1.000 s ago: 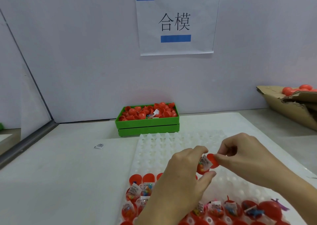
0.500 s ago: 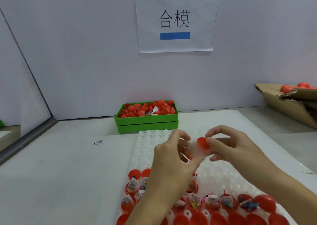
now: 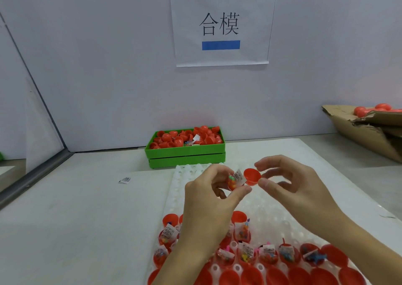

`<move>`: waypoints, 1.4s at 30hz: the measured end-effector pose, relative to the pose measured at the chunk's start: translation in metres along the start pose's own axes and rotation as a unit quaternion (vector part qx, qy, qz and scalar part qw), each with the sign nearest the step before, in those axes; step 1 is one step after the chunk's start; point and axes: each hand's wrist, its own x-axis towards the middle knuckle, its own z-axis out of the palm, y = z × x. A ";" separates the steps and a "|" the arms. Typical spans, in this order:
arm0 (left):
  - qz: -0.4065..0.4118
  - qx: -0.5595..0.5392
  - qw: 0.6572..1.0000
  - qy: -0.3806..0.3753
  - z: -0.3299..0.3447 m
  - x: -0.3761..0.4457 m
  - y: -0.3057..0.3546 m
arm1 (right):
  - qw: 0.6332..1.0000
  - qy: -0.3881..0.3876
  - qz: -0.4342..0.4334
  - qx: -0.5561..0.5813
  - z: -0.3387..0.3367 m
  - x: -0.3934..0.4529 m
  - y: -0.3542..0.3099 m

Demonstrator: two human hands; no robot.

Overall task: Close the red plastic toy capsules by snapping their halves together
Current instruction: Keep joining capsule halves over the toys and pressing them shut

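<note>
Capsule halves sit just apart above the far part of the white tray (image 3: pixel 174 200): the filled half (image 3: pixel 233 181) pinched between the left hand (image 3: pixel 208 200) fingers and thumb, the empty red cap (image 3: pixel 252 176) nipped at its rim by the right hand (image 3: pixel 291 186). Likely snag: the paper slip (image 3: pixel 238 175) juts towards the cap and could get trapped in the seam, stopping the snap

Capsule halves (image 3: pixel 245 179) now apart
</note>
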 end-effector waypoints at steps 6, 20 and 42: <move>-0.009 -0.031 0.999 -0.038 0.001 0.000 0.000 | 0.990 0.006 -0.125 -0.073 0.004 -0.002 -0.002; 0.007 -0.065 0.992 -0.111 0.003 -0.005 0.004 | 0.990 0.005 -0.127 -0.066 0.001 -0.002 -0.001; -0.009 -0.057 0.993 -0.104 0.007 -0.007 0.003 | 0.981 -0.024 -0.174 -0.089 -0.002 -0.006 -0.005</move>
